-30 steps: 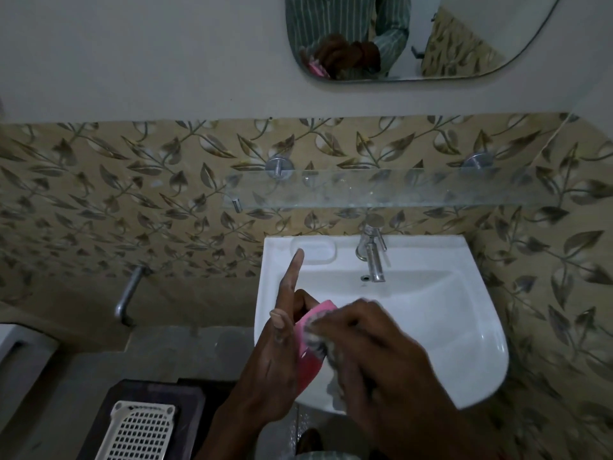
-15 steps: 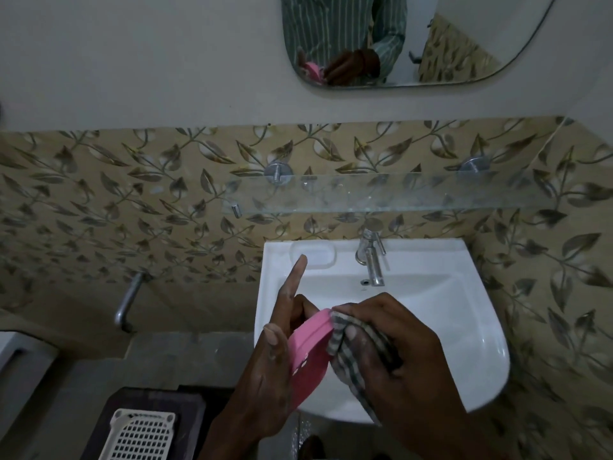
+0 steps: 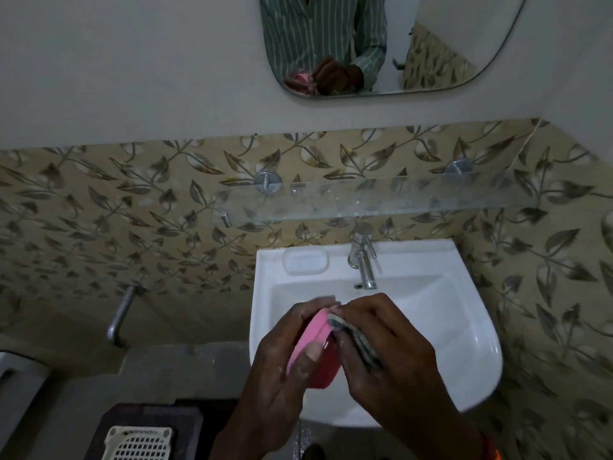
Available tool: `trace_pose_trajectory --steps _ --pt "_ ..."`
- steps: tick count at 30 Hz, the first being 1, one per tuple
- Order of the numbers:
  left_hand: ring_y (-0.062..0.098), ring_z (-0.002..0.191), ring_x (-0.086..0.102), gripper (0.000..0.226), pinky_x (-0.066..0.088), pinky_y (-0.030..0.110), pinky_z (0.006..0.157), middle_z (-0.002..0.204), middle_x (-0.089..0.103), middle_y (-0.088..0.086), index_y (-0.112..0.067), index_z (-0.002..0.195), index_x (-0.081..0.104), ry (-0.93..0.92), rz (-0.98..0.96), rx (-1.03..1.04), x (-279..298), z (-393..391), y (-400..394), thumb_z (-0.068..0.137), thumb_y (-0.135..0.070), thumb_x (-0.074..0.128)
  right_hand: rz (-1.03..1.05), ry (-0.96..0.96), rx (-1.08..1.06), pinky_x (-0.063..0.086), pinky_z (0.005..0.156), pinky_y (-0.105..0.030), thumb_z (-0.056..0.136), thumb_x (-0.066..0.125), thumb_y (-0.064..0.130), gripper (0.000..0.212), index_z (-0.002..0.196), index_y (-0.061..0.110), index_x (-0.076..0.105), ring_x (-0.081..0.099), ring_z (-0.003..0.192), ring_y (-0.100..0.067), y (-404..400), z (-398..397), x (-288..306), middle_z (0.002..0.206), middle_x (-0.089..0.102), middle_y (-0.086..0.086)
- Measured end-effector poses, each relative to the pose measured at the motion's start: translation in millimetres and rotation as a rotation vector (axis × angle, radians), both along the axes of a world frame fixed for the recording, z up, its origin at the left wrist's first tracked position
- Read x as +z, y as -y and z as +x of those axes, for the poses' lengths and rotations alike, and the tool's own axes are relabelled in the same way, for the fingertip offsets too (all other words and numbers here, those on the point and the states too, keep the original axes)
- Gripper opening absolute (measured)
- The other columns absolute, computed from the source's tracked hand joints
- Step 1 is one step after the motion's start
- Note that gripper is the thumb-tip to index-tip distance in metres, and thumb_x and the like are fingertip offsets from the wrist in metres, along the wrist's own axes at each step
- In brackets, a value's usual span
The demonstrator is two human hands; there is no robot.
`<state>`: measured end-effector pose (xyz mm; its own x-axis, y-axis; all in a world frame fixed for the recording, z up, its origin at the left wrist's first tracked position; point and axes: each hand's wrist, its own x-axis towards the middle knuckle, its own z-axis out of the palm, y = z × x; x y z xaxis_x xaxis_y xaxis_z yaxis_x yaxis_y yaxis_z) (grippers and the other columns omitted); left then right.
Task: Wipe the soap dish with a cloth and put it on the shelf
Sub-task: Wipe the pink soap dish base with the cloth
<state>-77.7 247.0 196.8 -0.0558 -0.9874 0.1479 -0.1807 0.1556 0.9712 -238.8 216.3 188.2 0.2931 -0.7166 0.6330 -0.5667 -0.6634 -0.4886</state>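
My left hand (image 3: 282, 356) grips a pink soap dish (image 3: 315, 336) on edge over the front of the white sink (image 3: 464, 327), thumb across its rim and fingers curled behind. My right hand (image 3: 391, 353) holds a checked cloth (image 3: 355, 336) pressed against the dish's right face. Most of the cloth is hidden under my fingers. A glass shelf (image 3: 381, 197) runs along the tiled wall above the tap, with nothing on it.
A chrome tap (image 3: 363, 260) stands at the sink's back, beside a moulded soap recess (image 3: 305, 262). A mirror (image 3: 381, 44) hangs above. A metal pipe (image 3: 121, 315) sticks out of the wall at left. Below left sits a white perforated tray (image 3: 139, 443) on a dark stool.
My left forefinger, earlier pointing up, has curled over the dish. The right hand with the cloth has slid up along the dish. The view has tilted upward a little.
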Motion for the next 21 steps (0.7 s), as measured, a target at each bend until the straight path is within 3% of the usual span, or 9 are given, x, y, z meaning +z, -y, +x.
trace_pose_trajectory --steps 3,5,7,10,13,16,18,21 --pt "0.016 0.123 0.063 0.039 0.054 0.037 0.096 0.131 0.067 -0.008 -0.027 0.135 0.059 0.161 -0.062 0.025 4 0 -3 0.097 -0.037 0.056 -0.142 -0.215 -0.034 0.059 0.074 -0.031 0.088 0.069 0.014 0.029 0.114 0.005 0.062 0.068 0.087 -0.022 6 -8 -6 0.098 0.07 -0.014" --pt "0.007 0.112 0.068 0.037 0.057 0.03 0.089 0.122 0.071 -0.017 -0.034 0.133 0.059 0.219 -0.058 0.036 3 0 -4 0.096 -0.033 0.063 -0.252 -0.303 -0.065 0.051 0.093 -0.023 0.096 0.059 0.015 0.022 0.108 -0.001 0.067 0.07 0.082 -0.024 8 -10 -9 0.09 0.073 -0.016" --pt "0.008 0.11 0.069 0.042 0.058 0.034 0.091 0.12 0.072 -0.017 -0.033 0.136 0.056 0.23 -0.013 0.001 3 0 -3 0.097 -0.018 0.062 -0.306 -0.316 -0.05 0.041 0.103 -0.024 0.097 0.057 0.013 0.022 0.107 -0.002 0.068 0.066 0.09 -0.024 6 -9 -8 0.093 0.073 -0.017" --pt "0.009 0.111 0.069 0.048 0.058 0.037 0.094 0.116 0.074 -0.014 -0.037 0.125 0.064 0.172 -0.024 0.049 3 -3 -2 0.091 -0.003 0.056 -0.292 -0.273 0.02 0.039 0.106 -0.031 0.097 0.057 0.011 0.024 0.118 0.002 0.063 0.056 0.104 -0.024 -1 -3 -4 0.114 0.06 -0.013" --pt "0.0 0.094 0.073 0.056 0.06 0.025 0.08 0.099 0.076 -0.024 -0.057 0.109 0.065 0.211 -0.104 0.172 3 -2 -3 0.085 -0.006 0.061 -0.187 -0.264 0.057 0.046 0.098 -0.031 0.096 0.053 0.014 0.03 0.125 0.008 0.051 0.055 0.103 -0.019 1 -2 -3 0.117 0.051 -0.007" --pt "0.004 0.081 0.073 0.063 0.059 0.029 0.064 0.091 0.075 -0.025 -0.062 0.108 0.063 0.255 -0.155 0.182 6 2 -7 0.082 -0.005 0.059 0.045 -0.13 -0.011 0.059 0.081 -0.03 0.092 0.059 0.015 0.032 0.123 0.009 0.062 0.063 0.095 -0.016 12 -13 -4 0.108 0.062 -0.007" --pt "0.001 0.084 0.073 0.066 0.058 0.028 0.068 0.094 0.074 -0.025 -0.061 0.111 0.061 0.277 -0.171 0.173 6 1 -8 0.082 -0.002 0.057 0.097 -0.065 -0.045 0.06 0.08 -0.028 0.088 0.065 0.01 0.03 0.117 0.005 0.069 0.067 0.091 -0.017 9 -16 -4 0.103 0.066 -0.009" --pt "-0.004 0.084 0.072 0.065 0.059 0.024 0.07 0.095 0.074 -0.025 -0.058 0.111 0.061 0.282 -0.183 0.147 5 -6 -4 0.084 0.001 0.058 0.053 -0.062 -0.009 0.059 0.085 -0.03 0.092 0.061 0.011 0.029 0.12 0.009 0.063 0.067 0.093 -0.021 -9 1 4 0.105 0.066 -0.011"
